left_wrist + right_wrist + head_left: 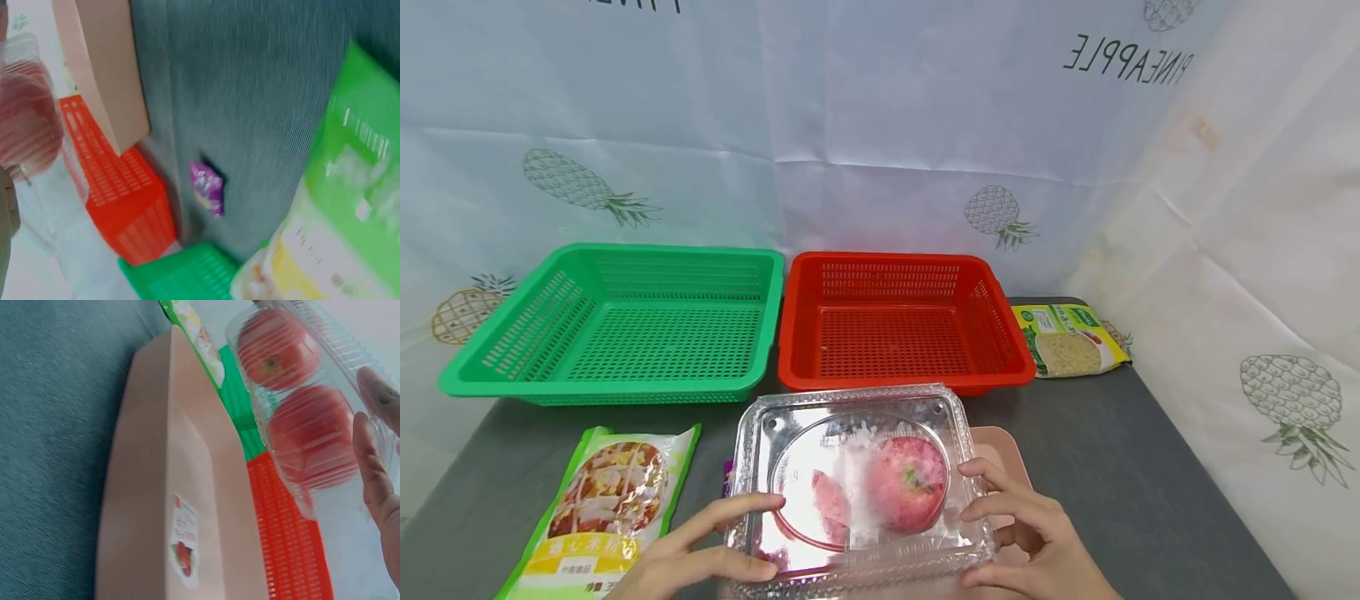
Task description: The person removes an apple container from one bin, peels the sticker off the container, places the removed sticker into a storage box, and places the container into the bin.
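Note:
A clear plastic clamshell box (801, 446) with red apples (910, 487) inside is held up by both hands, its lid facing the head camera. My left hand (662, 567) grips the box's left side, fingers on the lid near the lower corner. On the opposite side my right hand (1048, 533) holds the right edge with spread, bent fingers. Two apples (312, 434) show through the ribbed plastic in the right wrist view. Underneath is a pink tray (1003, 450), mostly hidden by the box in the head view; inside it lies a small printed label (184, 540).
A green basket (610, 392) and a red basket (906, 382) stand along the back. A green-edged food bag (606, 500) lies at left, a yellow-green packet (1067, 342) at back right. A small purple packet (207, 187) lies on the dark table between the food bag and tray.

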Motion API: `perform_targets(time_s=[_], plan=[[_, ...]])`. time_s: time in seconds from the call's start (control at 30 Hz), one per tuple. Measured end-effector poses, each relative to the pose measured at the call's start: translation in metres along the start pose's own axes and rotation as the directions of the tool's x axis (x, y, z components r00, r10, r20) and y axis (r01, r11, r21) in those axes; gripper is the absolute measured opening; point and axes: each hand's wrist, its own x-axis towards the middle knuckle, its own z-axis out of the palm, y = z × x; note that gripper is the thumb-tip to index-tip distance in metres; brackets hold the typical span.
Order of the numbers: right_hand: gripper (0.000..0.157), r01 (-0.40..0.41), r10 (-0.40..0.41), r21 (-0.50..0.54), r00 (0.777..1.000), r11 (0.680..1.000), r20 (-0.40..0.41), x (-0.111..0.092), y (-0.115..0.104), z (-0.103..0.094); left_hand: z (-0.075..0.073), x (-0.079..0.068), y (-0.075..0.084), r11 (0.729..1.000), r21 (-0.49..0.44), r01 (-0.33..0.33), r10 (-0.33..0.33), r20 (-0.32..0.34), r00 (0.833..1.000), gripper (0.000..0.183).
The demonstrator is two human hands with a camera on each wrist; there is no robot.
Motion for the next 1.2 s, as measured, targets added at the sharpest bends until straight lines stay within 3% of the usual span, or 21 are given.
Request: perform_targets(time_s=[0.07, 0.17, 0.27, 0.43, 0.53, 0.63, 0.77, 0.97, 1.2], plan=[[0.060, 0.038, -0.038, 0.003, 0.999, 0.999, 0.014, 0.002, 0.000, -0.004, -0.004, 0.007, -0.002, 0.999, 0.022, -0.043, 0.042, 0.035, 0.998, 0.046], [0.058, 0.082, -0.082, 0.010, 0.996, 0.997, 0.032, 0.006, 0.001, -0.009, -0.009, 0.016, -0.001, 0.996, 0.071, -0.050, 0.045, 0.077, 0.996, 0.050], [0.056, 0.073, -0.074, 0.017, 0.997, 0.997, 0.027, 0.007, -0.002, -0.012, -0.013, 0.023, 0.003, 0.994, 0.105, 0.009, -0.021, 0.113, 0.993, 0.052], [0.057, 0.065, -0.065, 0.062, 0.998, 0.996, 0.011, 0.009, -0.005, -0.015, -0.014, 0.032, 0.006, 0.997, 0.076, 0.015, -0.023, 0.113, 0.993, 0.052], [0.058, 0.079, -0.081, 0.088, 0.997, 0.993, 0.013, 0.011, -0.005, -0.018, -0.014, 0.035, 0.006, 1.000, 0.002, 0.028, -0.028, 0.116, 0.993, 0.051], [0.058, 0.036, -0.038, 0.123, 0.999, 0.992, 0.010, 0.012, -0.006, -0.021, -0.016, 0.037, 0.007, 0.992, -0.067, 0.103, -0.094, 0.136, 0.986, 0.052], [0.055, -0.066, 0.067, 0.146, 0.998, 0.987, -0.007, 0.014, -0.010, -0.025, -0.021, 0.043, 0.008, 0.984, -0.101, 0.145, -0.128, 0.154, 0.980, 0.052], [0.053, -0.095, 0.096, 0.080, 0.995, 0.992, -0.009, 0.024, -0.014, -0.034, -0.026, 0.057, 0.010, 0.996, -0.054, 0.073, -0.065, 0.139, 0.988, 0.052], [0.052, -0.078, 0.077, 0.026, 0.996, 0.997, 0.044, 0.037, -0.012, -0.044, -0.031, 0.069, 0.007, 0.998, 0.037, 0.046, -0.051, 0.121, 0.991, 0.047]])
